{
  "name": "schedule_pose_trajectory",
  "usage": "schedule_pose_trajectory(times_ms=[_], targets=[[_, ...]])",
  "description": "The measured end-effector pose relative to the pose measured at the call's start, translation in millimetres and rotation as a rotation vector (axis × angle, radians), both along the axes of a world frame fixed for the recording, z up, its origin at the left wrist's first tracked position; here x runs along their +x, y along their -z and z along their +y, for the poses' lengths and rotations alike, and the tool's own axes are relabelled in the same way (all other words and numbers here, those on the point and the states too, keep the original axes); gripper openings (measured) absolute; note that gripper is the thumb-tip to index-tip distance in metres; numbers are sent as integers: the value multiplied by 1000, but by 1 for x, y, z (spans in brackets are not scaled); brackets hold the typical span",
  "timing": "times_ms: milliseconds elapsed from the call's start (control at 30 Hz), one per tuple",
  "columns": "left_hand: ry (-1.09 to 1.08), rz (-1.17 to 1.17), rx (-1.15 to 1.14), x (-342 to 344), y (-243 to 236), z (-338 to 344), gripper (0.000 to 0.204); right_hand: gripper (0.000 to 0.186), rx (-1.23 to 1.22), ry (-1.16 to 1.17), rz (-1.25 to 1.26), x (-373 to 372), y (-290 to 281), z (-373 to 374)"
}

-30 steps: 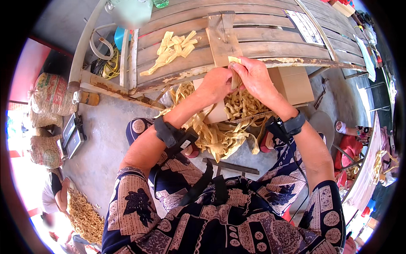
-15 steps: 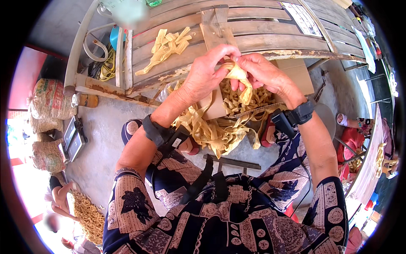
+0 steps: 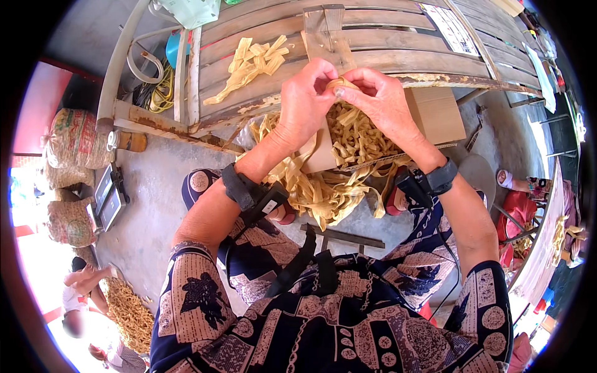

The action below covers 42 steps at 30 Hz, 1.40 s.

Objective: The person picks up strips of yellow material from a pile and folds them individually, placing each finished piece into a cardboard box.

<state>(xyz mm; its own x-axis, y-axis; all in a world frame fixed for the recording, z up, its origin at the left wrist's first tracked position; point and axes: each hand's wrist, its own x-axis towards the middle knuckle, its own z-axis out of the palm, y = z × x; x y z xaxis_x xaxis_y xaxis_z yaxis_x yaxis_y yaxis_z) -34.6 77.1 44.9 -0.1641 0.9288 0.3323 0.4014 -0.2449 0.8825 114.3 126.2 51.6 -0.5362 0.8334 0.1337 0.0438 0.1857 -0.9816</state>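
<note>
Strip [image 3: 338, 82] — between left hand [image 3: 303, 102] and right hand [image 3: 380, 99]

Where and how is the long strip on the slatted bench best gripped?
Probably pinch the long strip by its narrow tail, from the near side of the bench, with the nearer left hand: the tail points free of the shorter strips at its wider end.
</note>
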Motion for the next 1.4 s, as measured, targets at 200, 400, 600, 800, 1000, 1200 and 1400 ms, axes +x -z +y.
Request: schedule_pose_trajectory(times_ms=[200, 400, 600, 800, 1000, 1200, 1400], targets=[[23, -363, -194, -5, 4, 6, 10, 20, 60, 39, -10, -3, 4, -3], [99, -568, -408, -6, -2, 8, 16, 18, -102, 74, -72, 0, 6, 6], [105, 2, -100, -3, 22, 10, 17, 23, -494, -11, 13, 9, 12, 10], [68, -79, -176, -7, 32, 16, 11, 31, -541, -133, 23, 9, 10, 9], [26, -10, -156, -5, 37, 16, 10, 32, -661, -181, 178, 7, 24, 10], [-61, 609, -49, 1, 19, 0, 13, 25, -428, 3, 58, -1, 33, 3], [87, 450, -138, -4, 18, -1, 20, 23, 157, 106, -252, -6, 28, -4]])
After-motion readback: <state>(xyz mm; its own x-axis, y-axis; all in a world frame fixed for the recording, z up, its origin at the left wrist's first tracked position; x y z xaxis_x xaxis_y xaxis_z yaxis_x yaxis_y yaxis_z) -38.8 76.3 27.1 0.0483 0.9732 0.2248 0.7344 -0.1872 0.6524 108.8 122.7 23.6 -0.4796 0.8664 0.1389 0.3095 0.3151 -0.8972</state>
